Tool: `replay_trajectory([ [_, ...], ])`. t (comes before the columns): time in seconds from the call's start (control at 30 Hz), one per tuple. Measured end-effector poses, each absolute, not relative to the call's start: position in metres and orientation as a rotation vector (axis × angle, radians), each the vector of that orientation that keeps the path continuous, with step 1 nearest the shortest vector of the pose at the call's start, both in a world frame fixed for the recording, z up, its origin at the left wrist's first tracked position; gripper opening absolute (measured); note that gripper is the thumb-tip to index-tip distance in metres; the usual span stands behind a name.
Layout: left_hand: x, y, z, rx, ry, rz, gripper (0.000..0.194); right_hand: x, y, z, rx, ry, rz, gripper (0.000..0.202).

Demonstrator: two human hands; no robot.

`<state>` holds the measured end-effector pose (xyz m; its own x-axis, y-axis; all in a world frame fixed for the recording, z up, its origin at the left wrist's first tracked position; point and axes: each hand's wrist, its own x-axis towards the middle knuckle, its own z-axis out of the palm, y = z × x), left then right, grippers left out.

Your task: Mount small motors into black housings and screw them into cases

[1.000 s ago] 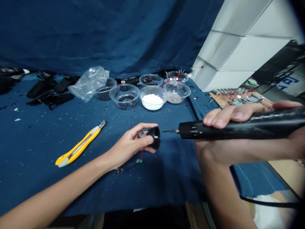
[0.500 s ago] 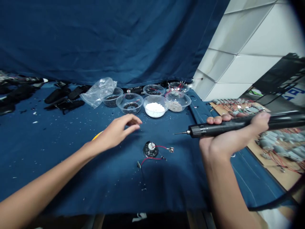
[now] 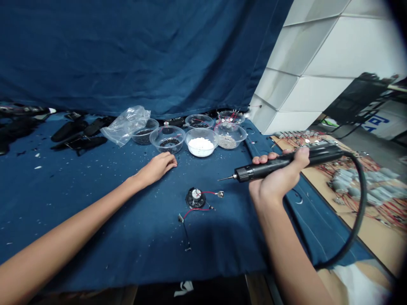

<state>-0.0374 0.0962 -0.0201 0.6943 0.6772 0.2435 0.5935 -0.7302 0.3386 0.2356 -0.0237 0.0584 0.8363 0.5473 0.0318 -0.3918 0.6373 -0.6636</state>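
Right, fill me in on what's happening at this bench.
A person sits at a blue cloth-covered table. The right hand grips a corded electric screwdriver, tip pointing left above the cloth. The left hand lies flat near a clear bowl. A small wired speaker lies between the hands, untouched.

Right hand (image 3: pixel 277 181) gripping electric screwdriver (image 3: pixel 280 162), left hand (image 3: pixel 157 166) flat on blue cloth (image 3: pixel 95 203), small speaker (image 3: pixel 195 198) between them
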Motion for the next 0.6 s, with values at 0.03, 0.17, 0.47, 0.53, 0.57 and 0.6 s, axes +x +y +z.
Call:
replay_trajectory([
  [0.03,-0.036,0.095,-0.019,2.640,1.022,0.533,0.014,0.236,-0.023,0.057,-0.696,-0.234,0.551,0.028],
  [0.17,-0.015,0.070,-0.003,2.446,1.023,0.684,0.010,0.236,-0.019,0.052,-0.691,-0.187,0.627,0.029],
  [0.47,0.034,-0.018,0.029,2.284,0.889,1.040,0.011,0.229,-0.014,0.044,-0.674,-0.083,0.743,0.028],
  [0.53,0.035,-0.024,0.025,2.230,0.900,1.112,0.010,0.226,-0.013,0.043,-0.675,-0.072,0.764,0.028],
  [0.57,0.036,-0.026,0.023,2.208,0.901,1.134,0.010,0.224,-0.013,0.042,-0.675,-0.070,0.774,0.028],
  [0.6,0.036,-0.027,0.021,2.195,0.898,1.151,0.010,0.223,-0.012,0.042,-0.676,-0.069,0.782,0.028],
])
